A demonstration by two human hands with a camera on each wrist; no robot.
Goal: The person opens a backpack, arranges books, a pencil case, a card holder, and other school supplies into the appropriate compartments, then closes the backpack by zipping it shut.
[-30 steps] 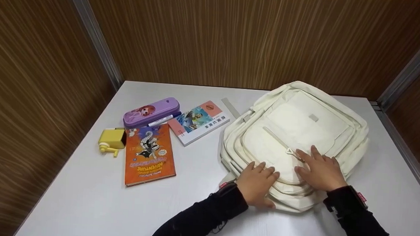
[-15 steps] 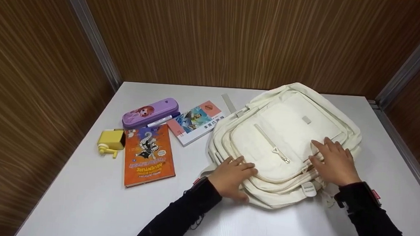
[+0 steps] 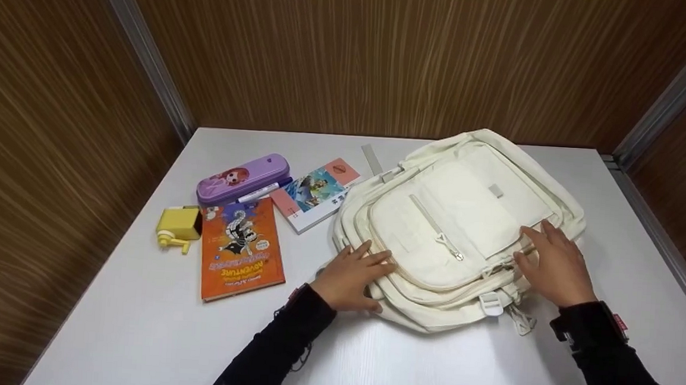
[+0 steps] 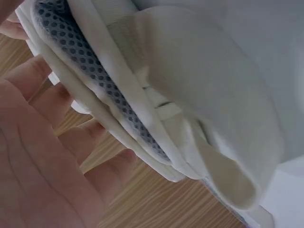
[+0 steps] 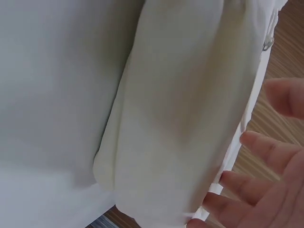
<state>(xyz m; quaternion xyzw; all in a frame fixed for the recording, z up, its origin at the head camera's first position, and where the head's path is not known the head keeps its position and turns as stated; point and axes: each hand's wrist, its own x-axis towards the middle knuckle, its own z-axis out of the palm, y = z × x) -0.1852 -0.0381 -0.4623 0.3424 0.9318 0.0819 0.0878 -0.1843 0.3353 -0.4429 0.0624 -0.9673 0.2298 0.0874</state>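
A cream backpack [image 3: 468,194] lies front side up on the white table, tilted at an angle in the head view. My left hand [image 3: 351,279] touches its lower left edge with fingers spread; the left wrist view has those fingers [image 4: 111,175] along an edge beside grey mesh padding [image 4: 90,71]. At the lower right side, my right hand [image 3: 559,268] rests its fingertips on the bag's edge. The right wrist view shows the fingers [image 5: 249,187] lightly against the cream fabric [image 5: 180,114]. A zipper pull [image 3: 450,246] hangs on the front pocket.
Left of the bag lie a purple pencil case [image 3: 242,177], a marker [image 3: 259,192], an orange book [image 3: 243,252] and a white-and-pink book [image 3: 316,194]. A yellow crank pencil sharpener [image 3: 178,224] stands beside them. Wood-patterned panels [image 3: 375,57] enclose the table [image 3: 126,322].
The backpack has shifted left and turned slightly, and its corner overlaps the white-and-pink book's edge. My left hand moved left with it; my right hand moved right, to the bag's side.
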